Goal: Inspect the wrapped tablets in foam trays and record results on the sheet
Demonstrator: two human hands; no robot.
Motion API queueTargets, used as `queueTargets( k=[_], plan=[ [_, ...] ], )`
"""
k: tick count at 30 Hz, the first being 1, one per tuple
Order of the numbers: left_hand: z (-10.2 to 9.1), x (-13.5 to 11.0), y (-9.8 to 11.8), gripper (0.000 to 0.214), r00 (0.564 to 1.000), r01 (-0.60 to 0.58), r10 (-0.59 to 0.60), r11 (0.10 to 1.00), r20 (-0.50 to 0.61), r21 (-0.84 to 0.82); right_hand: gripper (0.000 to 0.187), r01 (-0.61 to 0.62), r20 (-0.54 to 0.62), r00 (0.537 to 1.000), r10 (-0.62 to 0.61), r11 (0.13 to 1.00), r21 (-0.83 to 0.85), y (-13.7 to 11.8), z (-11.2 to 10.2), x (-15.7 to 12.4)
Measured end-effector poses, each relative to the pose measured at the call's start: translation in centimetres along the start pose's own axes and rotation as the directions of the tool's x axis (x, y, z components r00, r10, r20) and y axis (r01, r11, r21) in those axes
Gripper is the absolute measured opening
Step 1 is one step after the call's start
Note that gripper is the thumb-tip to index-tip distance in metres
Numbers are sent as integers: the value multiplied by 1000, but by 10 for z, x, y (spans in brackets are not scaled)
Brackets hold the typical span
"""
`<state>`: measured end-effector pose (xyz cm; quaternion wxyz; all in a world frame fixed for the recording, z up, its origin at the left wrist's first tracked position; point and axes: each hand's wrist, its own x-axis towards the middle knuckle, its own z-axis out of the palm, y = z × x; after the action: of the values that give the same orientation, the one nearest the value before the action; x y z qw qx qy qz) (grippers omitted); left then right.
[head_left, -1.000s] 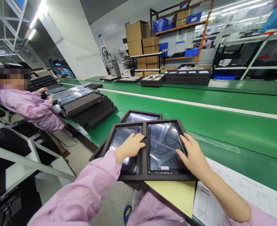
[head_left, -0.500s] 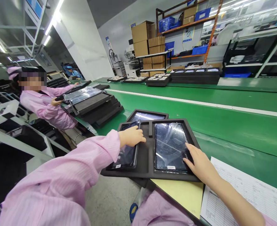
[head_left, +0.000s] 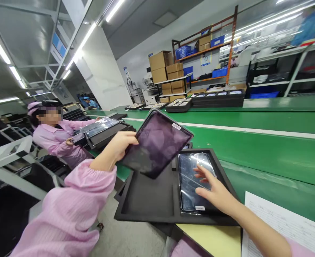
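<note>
My left hand (head_left: 122, 144) grips one edge of a tablet (head_left: 158, 142), which is lifted and tilted over the black foam tray (head_left: 149, 216). A small white label sits near the tablet's upper right corner. Below it, the tray's left recess shows bare foam. In the right recess lies a second tablet (head_left: 189, 191), screen up under clear film, with a white label at its near edge. My right hand (head_left: 213, 189) hovers over that tablet's right side, fingers apart and holding nothing; whether a fingertip touches it I cannot tell.
Yellow paper (head_left: 213, 237) and a printed sheet (head_left: 285, 228) lie at the near right. A green conveyor (head_left: 253, 150) runs behind the tray. At the left, a co-worker in pink (head_left: 55, 139) stands by stacked trays (head_left: 107, 137). More trays (head_left: 216, 100) line the far side.
My left hand has raised the left tablet out of its recess and turned it. My right hand has shifted from the right tablet's edge to above it, fingers spread. The view has tilted up.
</note>
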<state>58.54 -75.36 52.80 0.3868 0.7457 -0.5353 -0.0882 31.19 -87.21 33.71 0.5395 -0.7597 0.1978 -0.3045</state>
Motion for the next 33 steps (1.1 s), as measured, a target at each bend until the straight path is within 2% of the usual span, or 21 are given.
queueTargets(
  k=[3,7,9,12,15,16,17,18,19,20,21,22,23,24,25,27,28,29,30,32,33],
  plan=[
    [39,-17,3,35,997,74,-74,964,10,-256,57,7,19,1000,-13,959,283,-19,6,10],
    [94,-41,4,39,964,210,-267,743,6,-635,37,35,-52,998,-20,949,315,-26,1,8],
    [112,-48,3,42,951,205,-307,699,-29,-685,35,42,-79,997,-18,948,315,-30,-1,1],
    [121,-47,2,46,942,176,-319,739,-107,-650,43,54,-104,994,-22,946,318,-38,-3,-6],
    [104,-38,9,41,944,159,-294,800,-147,-579,53,127,-164,982,-94,970,207,-46,-13,-7],
    [94,-35,15,36,949,132,-263,831,-172,-541,57,182,-255,955,-153,978,97,-49,-19,-5],
    [85,-32,23,31,960,68,-183,885,-210,-461,62,232,-372,898,-236,971,-56,-52,-26,-4],
    [76,-30,32,26,969,-40,-43,944,-243,-326,68,262,-480,806,-346,936,-236,-56,-34,-3],
    [69,-29,41,21,955,-198,160,971,-251,-133,72,260,-542,699,-466,872,-415,-61,-41,-2],
    [64,-29,51,17,897,-378,389,921,-207,94,75,236,-539,617,-573,788,-569,-67,-48,-3],
    [62,-29,60,17,800,-538,590,786,-108,306,74,211,-481,586,-652,696,-686,-73,-52,-3],
    [62,-30,68,19,691,-647,722,609,16,458,70,202,-389,607,-694,607,-768,-79,-54,-5],
    [64,-31,75,20,603,-708,788,456,125,539,62,214,-289,648,-705,533,-819,-84,-54,-7],
    [68,-33,81,20,539,-741,815,340,211,578,50,239,-200,694,-691,483,-842,-87,-52,-10],
    [71,-34,85,19,498,-764,823,265,275,589,35,272,-130,735,-666,464,-843,-89,-50,-12],
    [78,-40,86,14,449,-798,832,209,326,565,15,335,-64,768,-637,484,-808,-87,-44,-17],
    [80,-44,84,10,433,-802,851,214,296,557,16,355,-64,765,-641,502,-788,-84,-43,-19],
    [81,-48,79,11,428,-788,878,248,214,563,20,362,-81,754,-652,516,-776,-80,-42,-20],
    [83,-53,73,19,429,-756,901,314,72,574,21,356,-110,739,-665,524,-773,-75,-42,-22],
    [89,-64,53,43,414,-651,838,545,-354,528,20,323,-179,705,-686,536,-780,-66,-44,-25],
    [94,-70,41,51,407,-596,714,680,-569,427,19,306,-208,695,-688,545,-781,-62,-45,-26]
  ],
)
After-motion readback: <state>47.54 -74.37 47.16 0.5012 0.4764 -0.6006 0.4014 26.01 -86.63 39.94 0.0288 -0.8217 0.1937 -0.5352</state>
